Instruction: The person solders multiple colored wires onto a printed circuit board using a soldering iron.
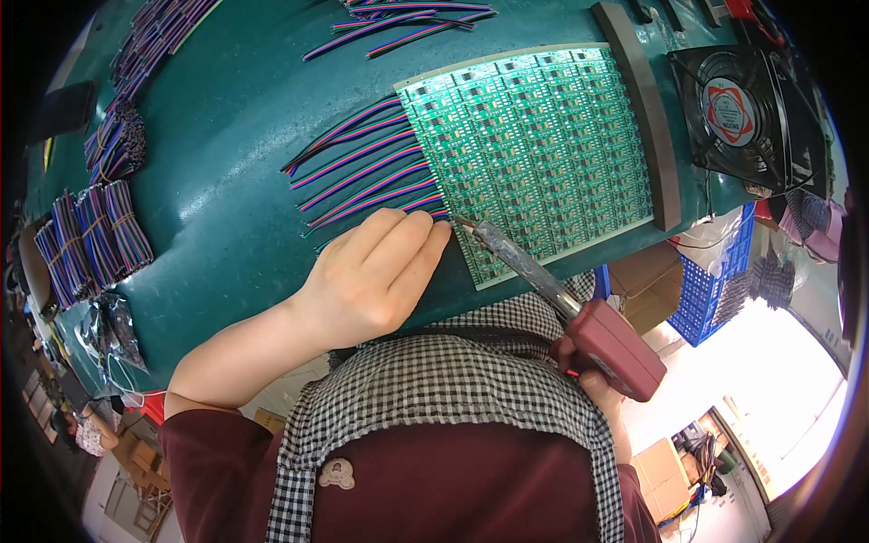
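Observation:
A green panel of many small circuit boards [543, 154] lies on the green table mat. Several multicoloured ribbon wires [362, 174] stretch leftward from its left edge. At that edge, toward the lower end, my left hand [376, 276] is closed, fingertips pinching a ribbon wire whose end is mostly hidden beneath them. My right hand [602, 394], partly hidden, grips the dark red handle of a soldering gun [620, 351]. Its metal barrel slants up and left over the panel's lower corner. The thin tip meets the board edge right beside my left fingertips.
A dark bar [643, 118] runs along the panel's right side. Beyond it stands a black fan [738, 118]. Loose wires [407, 27] lie at the far edge, and tied wire bundles [95, 240] at the left. A blue plastic crate [715, 290] sits low at right.

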{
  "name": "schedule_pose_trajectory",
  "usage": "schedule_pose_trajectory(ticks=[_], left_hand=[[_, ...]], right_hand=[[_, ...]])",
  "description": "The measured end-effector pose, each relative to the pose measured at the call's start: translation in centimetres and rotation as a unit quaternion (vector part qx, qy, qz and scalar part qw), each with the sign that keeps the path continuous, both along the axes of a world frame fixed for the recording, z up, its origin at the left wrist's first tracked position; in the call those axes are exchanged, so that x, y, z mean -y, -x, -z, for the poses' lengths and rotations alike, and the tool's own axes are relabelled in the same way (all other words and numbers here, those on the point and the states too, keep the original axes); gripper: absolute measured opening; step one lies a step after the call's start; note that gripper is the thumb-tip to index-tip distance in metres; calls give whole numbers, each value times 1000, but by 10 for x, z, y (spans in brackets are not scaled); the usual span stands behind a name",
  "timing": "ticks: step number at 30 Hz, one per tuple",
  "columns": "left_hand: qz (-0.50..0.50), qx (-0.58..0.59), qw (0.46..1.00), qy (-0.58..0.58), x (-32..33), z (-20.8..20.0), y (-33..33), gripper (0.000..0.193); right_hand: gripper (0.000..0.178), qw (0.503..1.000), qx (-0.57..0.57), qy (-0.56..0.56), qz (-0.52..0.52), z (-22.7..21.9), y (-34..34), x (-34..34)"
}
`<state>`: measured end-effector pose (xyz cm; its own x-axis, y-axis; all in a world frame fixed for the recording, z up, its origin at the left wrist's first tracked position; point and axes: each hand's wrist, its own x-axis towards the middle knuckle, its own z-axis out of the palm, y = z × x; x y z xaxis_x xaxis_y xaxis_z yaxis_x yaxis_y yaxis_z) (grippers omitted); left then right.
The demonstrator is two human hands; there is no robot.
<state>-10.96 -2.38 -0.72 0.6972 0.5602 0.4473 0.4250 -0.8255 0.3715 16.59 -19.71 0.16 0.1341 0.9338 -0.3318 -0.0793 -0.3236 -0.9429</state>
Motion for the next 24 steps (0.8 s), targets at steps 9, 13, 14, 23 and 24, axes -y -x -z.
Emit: schedule_pose_trajectory(ticks=[9,13,14,23,24], left_hand=[[7,-13,1000,10,0,-1,1,36],[8,-12,1000,8,0,-1,1,37],[8,-17,1000,4,0,-1,1,37],[9,-40,999,-36,1,0,0,37],[9,-40,998,-40,1,0,0,36]], right_hand=[[78,998,40,-31,-41,6,-5,-1],[78,991,103,-51,-73,8,-10,1],[78,998,14,-12,-65,6,-11,3],[76,997,58,7,-55,4,-11,8],[76,998,53,-12,-42,3,-10,7]])
